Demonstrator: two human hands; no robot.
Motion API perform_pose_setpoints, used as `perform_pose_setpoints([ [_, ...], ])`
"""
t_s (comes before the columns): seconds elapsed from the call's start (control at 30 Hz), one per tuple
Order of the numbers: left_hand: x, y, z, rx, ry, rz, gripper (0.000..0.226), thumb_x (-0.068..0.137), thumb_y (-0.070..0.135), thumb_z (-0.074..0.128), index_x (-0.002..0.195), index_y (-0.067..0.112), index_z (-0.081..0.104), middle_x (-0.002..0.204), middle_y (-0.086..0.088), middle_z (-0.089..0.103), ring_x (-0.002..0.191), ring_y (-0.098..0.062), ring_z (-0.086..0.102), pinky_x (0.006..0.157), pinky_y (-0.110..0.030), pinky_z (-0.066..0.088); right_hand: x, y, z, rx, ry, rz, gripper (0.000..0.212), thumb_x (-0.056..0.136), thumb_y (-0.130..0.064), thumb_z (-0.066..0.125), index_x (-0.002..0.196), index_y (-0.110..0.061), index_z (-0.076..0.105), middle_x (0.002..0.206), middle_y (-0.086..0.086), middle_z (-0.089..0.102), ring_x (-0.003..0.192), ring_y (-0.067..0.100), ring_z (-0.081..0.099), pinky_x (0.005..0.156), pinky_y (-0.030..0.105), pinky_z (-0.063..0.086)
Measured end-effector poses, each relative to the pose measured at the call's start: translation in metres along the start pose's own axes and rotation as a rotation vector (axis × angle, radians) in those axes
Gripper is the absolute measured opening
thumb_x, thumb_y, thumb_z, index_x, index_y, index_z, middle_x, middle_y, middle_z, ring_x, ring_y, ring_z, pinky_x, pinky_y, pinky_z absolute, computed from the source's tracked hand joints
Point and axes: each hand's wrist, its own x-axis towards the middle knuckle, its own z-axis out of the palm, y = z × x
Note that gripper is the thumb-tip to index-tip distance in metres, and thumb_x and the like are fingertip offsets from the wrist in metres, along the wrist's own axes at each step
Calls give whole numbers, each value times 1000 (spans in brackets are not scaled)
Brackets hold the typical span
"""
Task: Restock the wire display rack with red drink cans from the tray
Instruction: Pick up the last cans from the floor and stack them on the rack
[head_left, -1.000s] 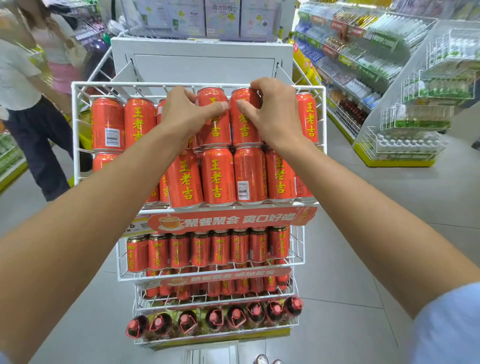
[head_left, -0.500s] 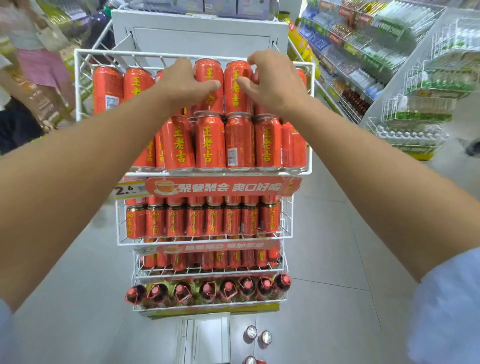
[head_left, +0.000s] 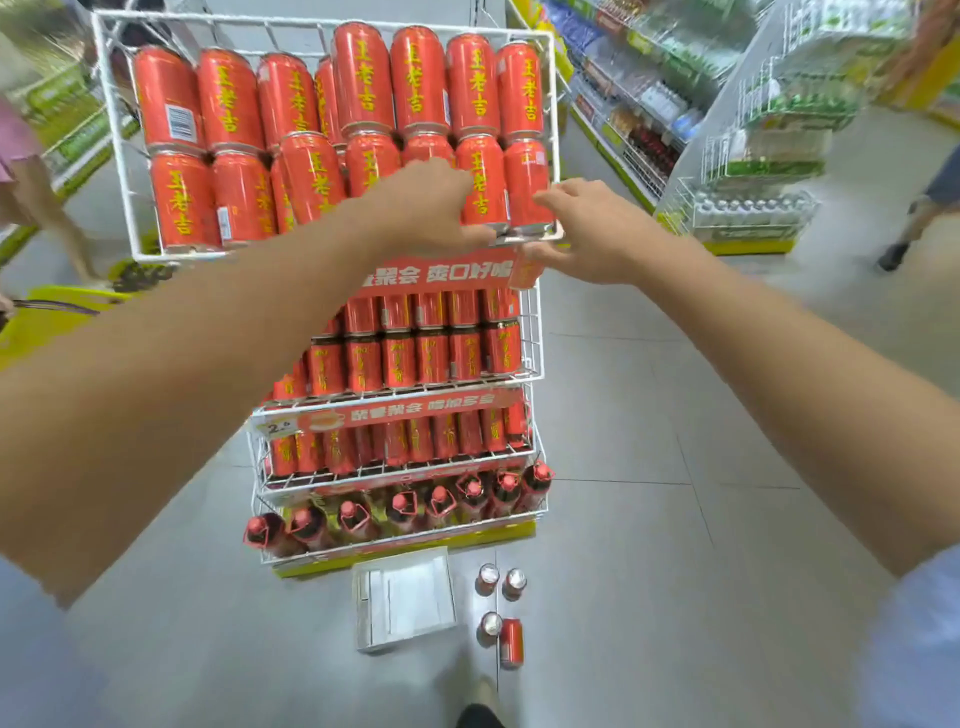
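The white wire display rack (head_left: 118, 156) stands in front of me, its top shelf packed with two stacked rows of red drink cans (head_left: 363, 78). My left hand (head_left: 421, 208) is in front of the lower row, its fingers curled toward the cans and hidden from me. My right hand (head_left: 597, 228) is at the shelf's front right corner with fingers apart and nothing in it. On the floor below lie a white cardboard tray (head_left: 405, 597) and several loose red cans (head_left: 511, 642), one on its side.
Lower rack shelves hold more red cans (head_left: 431, 358) and red-capped bottles (head_left: 400, 509). Store shelving (head_left: 649, 104) and a wire stand (head_left: 769, 156) line the right. One person (head_left: 924, 208) walks at the right, another (head_left: 21, 182) is at the left by a yellow basket (head_left: 52, 322).
Both hands have come down from the top row of cans to the front edge of the top shelf. My view tilted down, and the tray and floor cans are now in sight.
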Motion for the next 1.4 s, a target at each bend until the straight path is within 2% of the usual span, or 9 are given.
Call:
perform_pose_setpoints([
  [0.1,-17,27,44,-52,-67,79,58,96,60,55,117,5,59,117,-22,60,109,-41,59,86,-44,48,-44,15,31,-2,-87,115,75,97,-60,57,153,-12,44,145,21,53,135,43,48,108,56,46],
  [0.37,-87,49,199,-78,-409,66,61,98,58,54,133,9,54,131,-19,59,121,-40,57,95,-46,50,-144,20,156,78,-341,306,74,98,-56,56,153,-9,43,150,21,50,139,42,45,113,52,43],
  [0.47,-112,47,266,-62,-567,13,63,96,64,52,129,10,55,130,-18,57,120,-38,56,94,-47,50,-170,11,218,147,-440,311,68,100,-52,58,149,-7,48,148,21,53,139,41,46,112,49,43],
  [0.57,-133,46,333,-106,-676,-30,59,97,60,54,128,9,57,130,-18,60,120,-38,57,88,-40,47,-193,2,288,214,-560,322,64,99,-53,58,146,-10,49,145,18,54,137,39,47,111,49,45],
  [0.67,-151,49,402,-123,-792,-82,67,96,62,53,139,11,52,137,-18,56,124,-39,56,99,-48,51,-216,-4,364,256,-700,323,68,98,-55,57,150,-12,45,151,16,49,141,39,44,111,51,45],
  [0.87,-178,66,527,-115,-972,-152,61,100,57,50,137,10,50,140,-18,52,132,-38,48,103,-48,43,-261,-1,500,311,-910,275,69,100,-53,55,156,-16,38,153,14,46,141,37,42,111,49,44],
  [1.07,-163,72,653,-141,-961,-121,59,100,57,49,135,9,51,137,-15,55,129,-33,51,102,-45,44,-268,28,626,303,-918,298,65,100,-50,54,153,-13,41,147,14,52,138,35,46,104,48,48],
  [1.3,-118,48,878,-171,-890,-135,58,96,55,53,135,12,52,136,-14,56,131,-33,52,105,-46,45,-255,64,845,302,-845,375,62,100,-49,54,148,-10,46,145,17,53,136,38,47,103,48,48],
  [1.4,-100,36,971,-194,-842,-124,56,95,55,55,127,10,55,133,-17,58,127,-37,56,99,-48,49,-251,78,934,321,-817,417,65,99,-52,56,148,-9,46,143,18,53,136,39,47,105,49,48],
])
